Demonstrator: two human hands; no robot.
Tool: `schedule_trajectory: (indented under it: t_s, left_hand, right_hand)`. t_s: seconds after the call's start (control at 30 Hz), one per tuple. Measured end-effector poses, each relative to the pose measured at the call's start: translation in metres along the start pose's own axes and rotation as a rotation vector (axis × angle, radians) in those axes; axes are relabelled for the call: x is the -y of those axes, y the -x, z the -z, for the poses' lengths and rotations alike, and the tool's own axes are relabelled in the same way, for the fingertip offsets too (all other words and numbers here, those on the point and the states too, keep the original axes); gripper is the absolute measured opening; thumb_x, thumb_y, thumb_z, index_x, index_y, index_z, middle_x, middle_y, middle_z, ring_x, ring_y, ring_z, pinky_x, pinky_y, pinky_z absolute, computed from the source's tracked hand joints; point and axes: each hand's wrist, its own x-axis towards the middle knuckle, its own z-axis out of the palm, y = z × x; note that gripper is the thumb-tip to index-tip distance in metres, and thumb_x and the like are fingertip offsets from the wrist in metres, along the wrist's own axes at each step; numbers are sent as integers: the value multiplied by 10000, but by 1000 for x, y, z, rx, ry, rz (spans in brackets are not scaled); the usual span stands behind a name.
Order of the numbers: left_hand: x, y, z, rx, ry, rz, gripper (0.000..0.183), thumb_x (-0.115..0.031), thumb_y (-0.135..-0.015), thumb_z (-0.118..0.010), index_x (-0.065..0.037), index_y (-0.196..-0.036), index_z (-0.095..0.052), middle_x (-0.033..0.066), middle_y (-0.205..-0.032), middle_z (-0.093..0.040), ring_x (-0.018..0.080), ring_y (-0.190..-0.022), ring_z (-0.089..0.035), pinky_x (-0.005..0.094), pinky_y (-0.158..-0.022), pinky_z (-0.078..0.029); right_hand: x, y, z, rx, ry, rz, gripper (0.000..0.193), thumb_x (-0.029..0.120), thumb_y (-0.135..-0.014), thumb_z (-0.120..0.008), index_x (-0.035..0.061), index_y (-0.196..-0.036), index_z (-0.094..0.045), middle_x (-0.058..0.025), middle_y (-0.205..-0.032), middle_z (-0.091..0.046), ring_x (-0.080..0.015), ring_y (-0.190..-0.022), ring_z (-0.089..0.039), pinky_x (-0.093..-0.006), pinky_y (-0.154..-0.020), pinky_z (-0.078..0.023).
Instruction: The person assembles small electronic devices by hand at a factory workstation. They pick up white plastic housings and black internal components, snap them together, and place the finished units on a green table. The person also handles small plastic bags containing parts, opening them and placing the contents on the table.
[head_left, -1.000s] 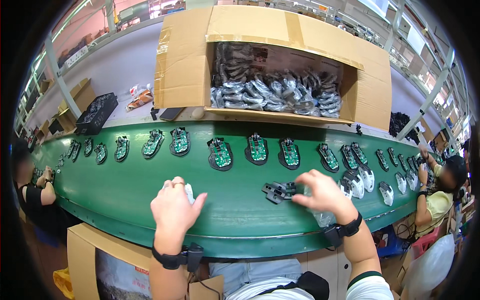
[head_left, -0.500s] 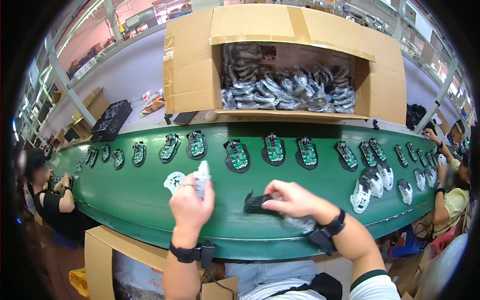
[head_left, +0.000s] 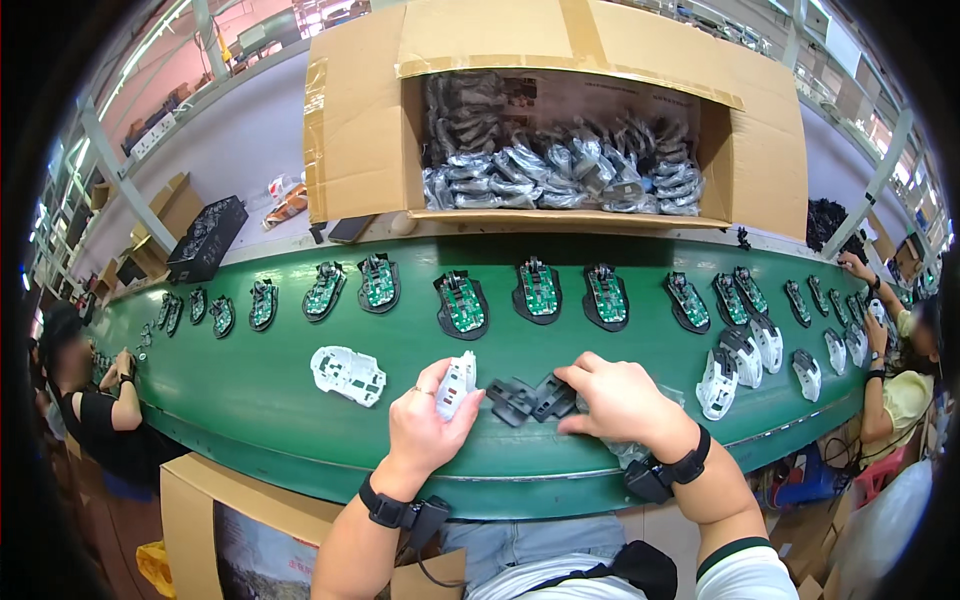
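Note:
My left hand (head_left: 425, 425) is closed around a white mouse shell (head_left: 457, 385), tilted upright with its slotted side showing. Two black plastic mouse parts (head_left: 512, 401) lie together on the green conveyor belt (head_left: 430, 475), just right of that shell. Over the right-hand piece, my right hand (head_left: 630, 400) has thumb and forefinger apart, the fingertips at the piece's edge. A crumpled clear plastic bag (head_left: 628, 453) shows beneath my right hand and wrist, partly hidden. Left of my left hand, another white shell (head_left: 347, 376) rests flat.
Mouse bases with green circuit boards (head_left: 463, 305) line the far side of the belt. Several white shells (head_left: 718, 384) stand at right. Behind, an open carton (head_left: 360, 130) holds bagged parts. One person (head_left: 95, 400) works at far left, another (head_left: 890, 370) at far right.
My left hand has moved right and lower with its shell, uncovering the flat shell. The black parts, gripped by my right hand before, now lie spread on the belt with its fingers parted.

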Motion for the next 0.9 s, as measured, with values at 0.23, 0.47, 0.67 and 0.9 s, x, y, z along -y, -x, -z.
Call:
schedule_trajectory:
  t_s: [0.23,0.47,0.67,0.9]
  left_hand:
    - [-23,9,0,36,176,48,412,-144,-881,-774,62,-1210,-638,120,-935,-768,120,-752,-711,272,-683,-571]
    - [-22,5,-9,48,106,52,391,-153,-858,-789,39,-1169,-654,142,-878,-764,163,-714,-737,293,-657,-576]
    - [-21,9,-5,38,87,43,391,-161,-854,-794,43,-1158,-658,153,-880,-763,180,-716,-742,300,-655,-578]
    - [-21,7,-7,62,75,19,411,-172,-854,-796,50,-1169,-653,165,-893,-764,190,-723,-747,302,-663,-579]
  right_hand:
    - [9,-7,-14,-233,-66,9,601,403,-829,-769,116,-1338,-626,-136,-1230,-642,-344,-880,-714,-445,-772,-594]
    - [0,-36,-40,-320,-139,117,598,332,-872,-754,161,-1412,-561,-163,-1476,-517,-395,-867,-717,-480,-738,-610]
    - [-4,-33,-36,-366,-209,174,447,390,-840,-794,120,-1149,-618,-128,-1259,-602,-367,-877,-700,-446,-733,-594]
    - [-4,-18,-30,-181,-117,21,518,276,-817,-771,149,-1295,-619,-146,-1334,-586,-387,-1005,-695,-468,-821,-589]
